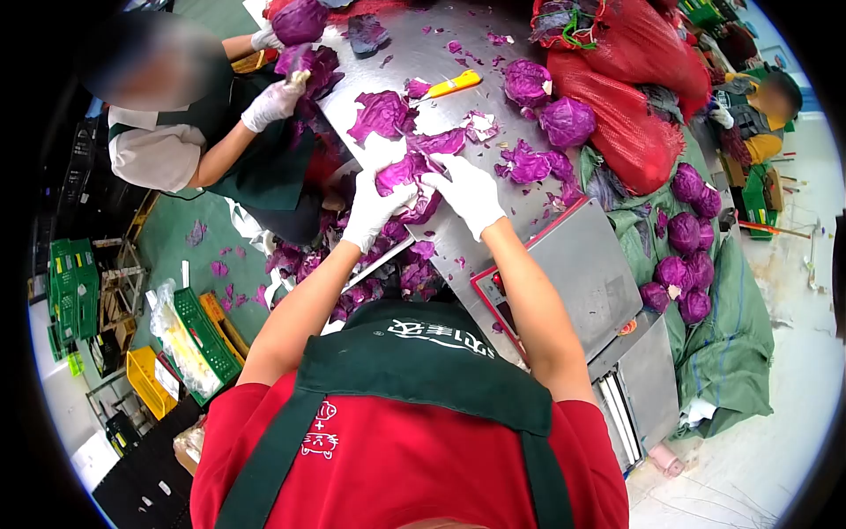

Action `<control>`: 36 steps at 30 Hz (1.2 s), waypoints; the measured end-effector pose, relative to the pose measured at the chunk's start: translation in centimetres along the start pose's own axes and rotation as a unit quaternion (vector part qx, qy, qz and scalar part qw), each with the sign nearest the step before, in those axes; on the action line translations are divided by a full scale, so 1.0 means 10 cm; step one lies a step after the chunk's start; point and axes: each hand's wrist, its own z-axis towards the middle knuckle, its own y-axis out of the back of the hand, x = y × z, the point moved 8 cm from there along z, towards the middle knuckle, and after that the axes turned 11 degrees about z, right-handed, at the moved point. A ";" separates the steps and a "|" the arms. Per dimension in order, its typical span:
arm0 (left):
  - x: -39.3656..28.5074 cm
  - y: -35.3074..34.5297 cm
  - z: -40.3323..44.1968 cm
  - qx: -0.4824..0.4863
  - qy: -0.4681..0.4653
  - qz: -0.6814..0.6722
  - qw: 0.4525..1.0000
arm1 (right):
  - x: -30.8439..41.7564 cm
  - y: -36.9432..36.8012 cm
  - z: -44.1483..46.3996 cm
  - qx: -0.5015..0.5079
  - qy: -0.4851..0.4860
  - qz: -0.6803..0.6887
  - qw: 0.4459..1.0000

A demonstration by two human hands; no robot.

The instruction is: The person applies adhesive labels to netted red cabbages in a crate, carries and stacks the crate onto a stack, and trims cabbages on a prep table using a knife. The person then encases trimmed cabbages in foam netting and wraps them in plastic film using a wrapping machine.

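Observation:
Both my hands wear white gloves and meet over the metal table [480, 207], near its edge. My left hand [379, 201] is wrapped round a piece of purple cabbage [408, 174]. My right hand [465, 187] has its fingers pressed against a purple leaf at the right side of that piece. More loose leaves [381, 116] lie just beyond my hands. A yellow knife [452, 85] rests on the table above them. Two whole purple cabbages [527, 83] sit to the right of the knife.
A co-worker [211, 123] at the left handles cabbage. Red sacks [608, 106] stand at the upper right. A scale-like metal plate [577, 282] is beside my right forearm. Several cabbages [684, 233] lie on green sacking. Leaves are heaped below the table's left edge. Another person [762, 115] is far right.

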 end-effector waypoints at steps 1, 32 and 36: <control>-0.03 -0.01 -0.02 -0.002 0.002 0.000 1.000 | 0.03 0.00 0.03 0.004 0.002 -0.021 1.000; 0.02 0.07 0.14 -0.027 0.013 0.014 0.999 | -0.16 -0.10 0.10 -0.055 -0.082 -0.059 0.993; 0.04 0.13 -0.12 -0.033 0.001 0.073 0.997 | -0.96 0.15 0.48 -0.076 -0.088 -0.171 0.978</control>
